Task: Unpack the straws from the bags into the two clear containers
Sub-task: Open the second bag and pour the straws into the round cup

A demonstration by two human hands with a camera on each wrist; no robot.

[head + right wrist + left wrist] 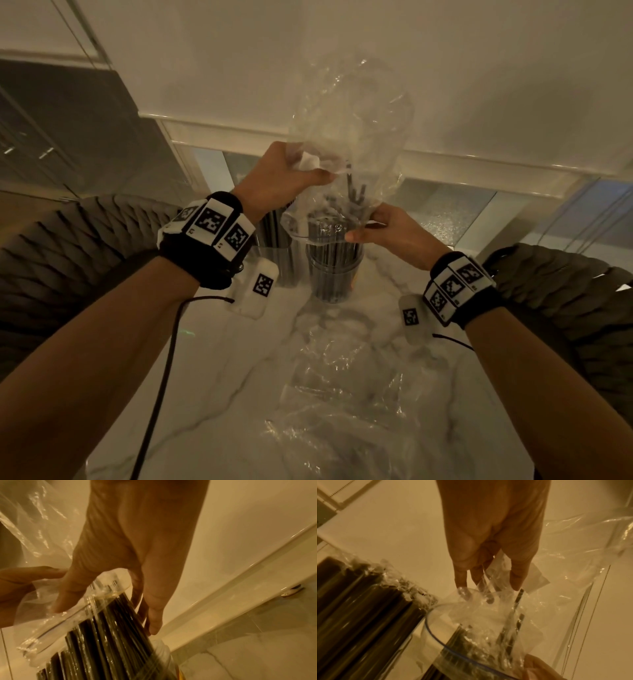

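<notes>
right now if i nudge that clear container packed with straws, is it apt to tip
Possibly. The container stands tall and narrow on smooth marble, and the straws rise above its rim, so it looks top-heavy. Being nearly full, it may slide rather than topple. The bag over it is limp film and gives no support.

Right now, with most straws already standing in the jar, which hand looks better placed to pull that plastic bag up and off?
Probably the left hand: it grips the bag high up, above the straws, so it can lift straight up. The right hand pinches the bag's lower edge near the container rim.
</notes>
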